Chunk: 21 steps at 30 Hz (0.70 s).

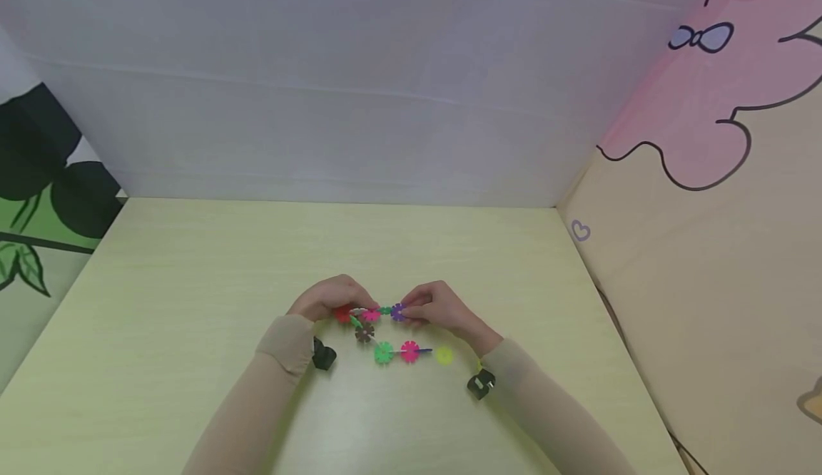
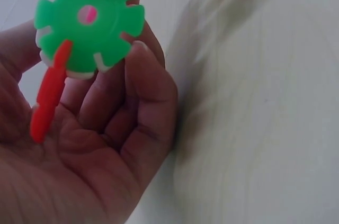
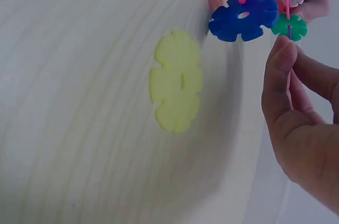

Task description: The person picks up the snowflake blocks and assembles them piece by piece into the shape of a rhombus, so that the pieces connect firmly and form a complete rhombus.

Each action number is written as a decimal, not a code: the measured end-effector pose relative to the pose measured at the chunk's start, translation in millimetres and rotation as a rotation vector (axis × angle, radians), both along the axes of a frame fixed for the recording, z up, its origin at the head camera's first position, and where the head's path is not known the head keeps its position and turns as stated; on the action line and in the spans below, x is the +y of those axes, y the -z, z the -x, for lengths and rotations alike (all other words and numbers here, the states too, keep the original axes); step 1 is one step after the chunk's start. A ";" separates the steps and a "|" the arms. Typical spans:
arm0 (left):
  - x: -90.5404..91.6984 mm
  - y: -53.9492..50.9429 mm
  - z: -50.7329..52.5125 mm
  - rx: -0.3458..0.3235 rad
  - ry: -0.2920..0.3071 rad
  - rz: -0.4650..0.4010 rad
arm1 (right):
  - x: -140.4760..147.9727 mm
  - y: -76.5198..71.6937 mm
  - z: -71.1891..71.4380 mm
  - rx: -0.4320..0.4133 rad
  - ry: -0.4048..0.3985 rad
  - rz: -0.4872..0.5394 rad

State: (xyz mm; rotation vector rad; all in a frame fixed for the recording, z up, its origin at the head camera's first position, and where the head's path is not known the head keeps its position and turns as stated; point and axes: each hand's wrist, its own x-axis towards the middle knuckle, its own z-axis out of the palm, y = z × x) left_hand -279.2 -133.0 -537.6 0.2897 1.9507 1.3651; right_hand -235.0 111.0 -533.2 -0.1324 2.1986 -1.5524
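Note:
A chain of interlocking plastic snowflake discs spans both hands in the head view. My left hand (image 1: 335, 297) grips the chain's far left part, near a red disc (image 1: 343, 315) and a pink one. In the left wrist view, a green disc (image 2: 87, 20) with a red disc (image 2: 50, 97) slotted in edge-on stands before the curled fingers. Between thumb and fingers, my right hand (image 1: 443, 309) pinches the purple disc (image 1: 397, 312) at one end, joined to a small green disc (image 3: 290, 27). The chain's other end, with a pink disc (image 1: 409, 351) and a blue disc (image 3: 243, 16), hangs free of the hands.
A loose yellow disc (image 1: 444, 355) lies flat on the pale wooden table (image 1: 193, 261), beside the chain's blue end. A white wall (image 1: 321, 104) rises behind the table, and a decorated panel (image 1: 706, 261) stands along its right side.

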 end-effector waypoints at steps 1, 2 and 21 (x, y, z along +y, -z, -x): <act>0.0 0.1 -0.1 0.000 -0.003 -0.002 | -0.5 0.2 0.3 -0.005 0.004 0.000; 0.0 0.1 0.0 0.001 -0.006 -0.003 | -1.0 0.3 0.4 -0.008 0.007 0.003; -0.9 4.9 2.0 0.030 -0.025 0.026 | -8.3 -3.5 2.8 -0.054 0.071 -0.008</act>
